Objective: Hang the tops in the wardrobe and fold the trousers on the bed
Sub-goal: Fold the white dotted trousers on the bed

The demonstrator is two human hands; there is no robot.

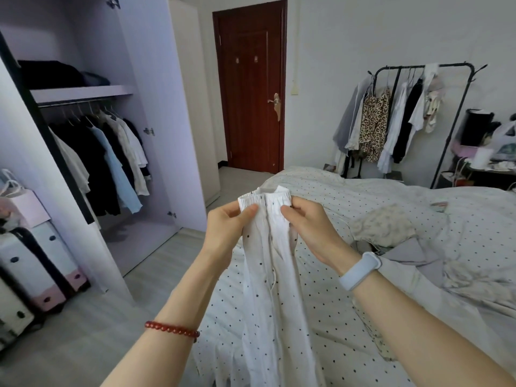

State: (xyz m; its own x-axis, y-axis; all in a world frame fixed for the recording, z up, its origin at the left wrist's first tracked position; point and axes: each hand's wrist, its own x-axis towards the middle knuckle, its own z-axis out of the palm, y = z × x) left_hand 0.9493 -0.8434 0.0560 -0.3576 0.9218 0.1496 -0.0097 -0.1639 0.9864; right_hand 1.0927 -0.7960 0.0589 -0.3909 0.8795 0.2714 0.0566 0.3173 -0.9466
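I hold a pair of white trousers [272, 275] up over the bed [391, 196] by their elastic waistband. My left hand [227, 230] pinches the waistband's left side and my right hand [310, 227] pinches its right side. The legs hang straight down together, reaching the polka-dot bedsheet. The open wardrobe [83, 93] stands at the left, with several tops hanging on its rail. A beige garment [382, 224] lies crumpled on the bed to the right of my hands, with grey fabric [413, 252] beside it.
A suitcase [36, 269] and a pink paper bag [22, 205] stand left of the wardrobe. A brown door [251, 88] is shut at the back. A black clothes rack [413, 113] with several garments stands behind the bed, beside a cluttered side table [485, 160].
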